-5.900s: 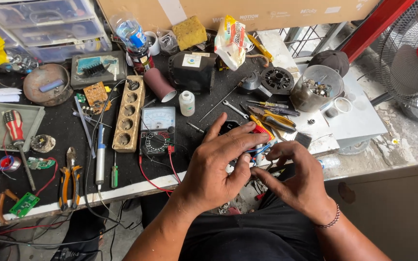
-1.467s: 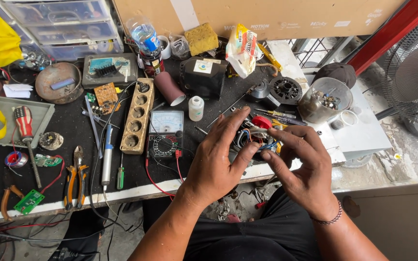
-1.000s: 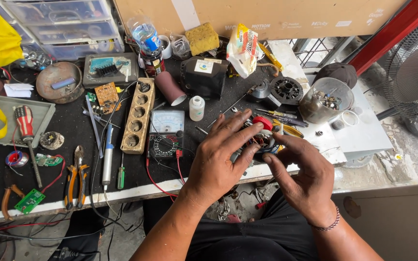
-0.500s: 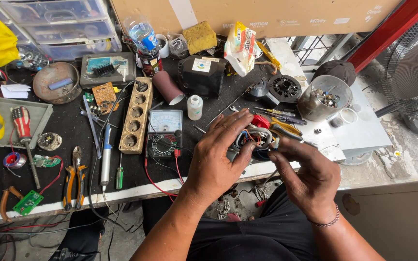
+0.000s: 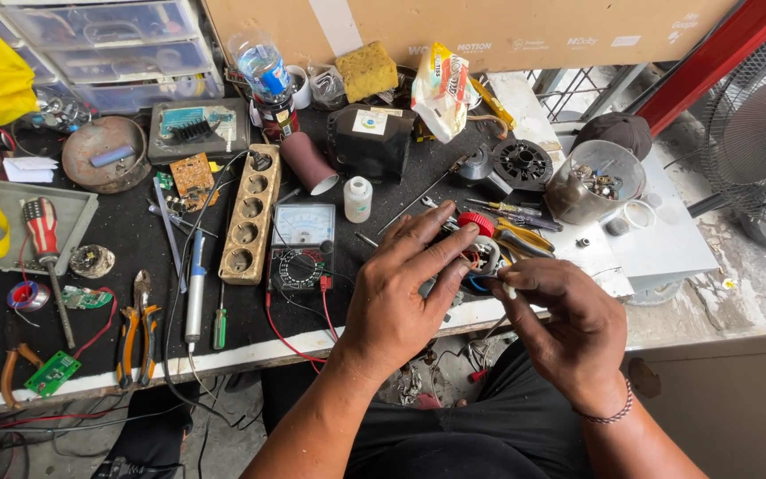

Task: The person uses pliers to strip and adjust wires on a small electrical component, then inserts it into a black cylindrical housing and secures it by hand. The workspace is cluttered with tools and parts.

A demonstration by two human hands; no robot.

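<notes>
1. Left hand (image 5: 401,297) closed around small motor assembly (image 5: 480,253), steadying it above bench (image 5: 250,341) edge.
2. Right hand (image 5: 569,319) pinches thin wire end (image 5: 509,288) against assembly.
3. Multimeter (image 5: 301,244) lies just beside, within reach.

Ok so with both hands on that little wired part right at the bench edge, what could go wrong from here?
1. The small wired part is held by the left hand and right hand above the bench edge; a slipped grip could drop it to the floor.
2. Its thin coloured wires could snag or tear loose under the fingers.
3. The meter and its red lead lie close by the left wrist and might get dragged off.
</notes>
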